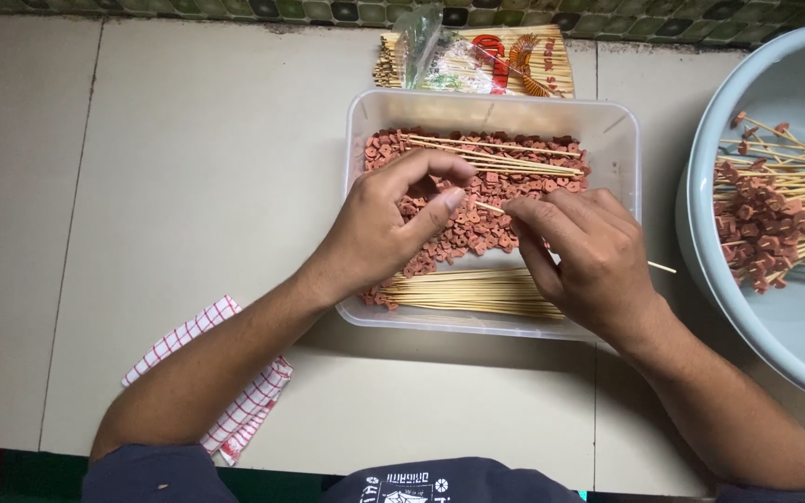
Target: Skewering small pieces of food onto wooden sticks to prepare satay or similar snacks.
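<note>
Skewer (489, 208) pinched in right hand (589, 256), tip toward left hand (393, 224). Left fingers close on a sausage piece over the tub (491, 102). Basin (701, 242) at 3 o'clock.

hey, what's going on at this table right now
A person is threading small reddish sausage pieces onto a bamboo skewer over a clear plastic tub. The right hand holds the skewer; the left hand pinches at its tip. Bare skewers lie in the tub, and loaded ones are piled in a pale blue basin on the right.
</note>
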